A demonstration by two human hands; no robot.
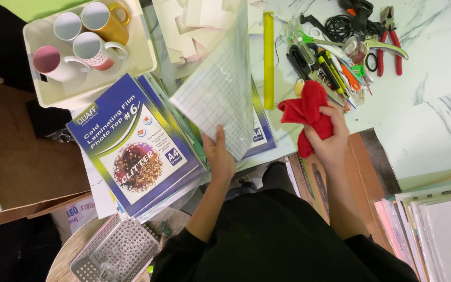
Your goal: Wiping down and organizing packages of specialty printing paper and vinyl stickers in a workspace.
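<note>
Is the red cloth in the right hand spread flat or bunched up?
Bunched up: the red cloth sits crumpled in folds inside the right hand.

From here I can't see the fingers of my left hand (219,156); only the thumb shows, the rest lie behind the gridded sheet (220,89), whose top runs off the picture's upper edge. My right hand (330,138) covers part of the red cloth (305,112). The tools (340,52) heaped near the tabletop's far edge overlap too much to tell apart. The wire basket (116,250) is cut off at the bottom.
</note>
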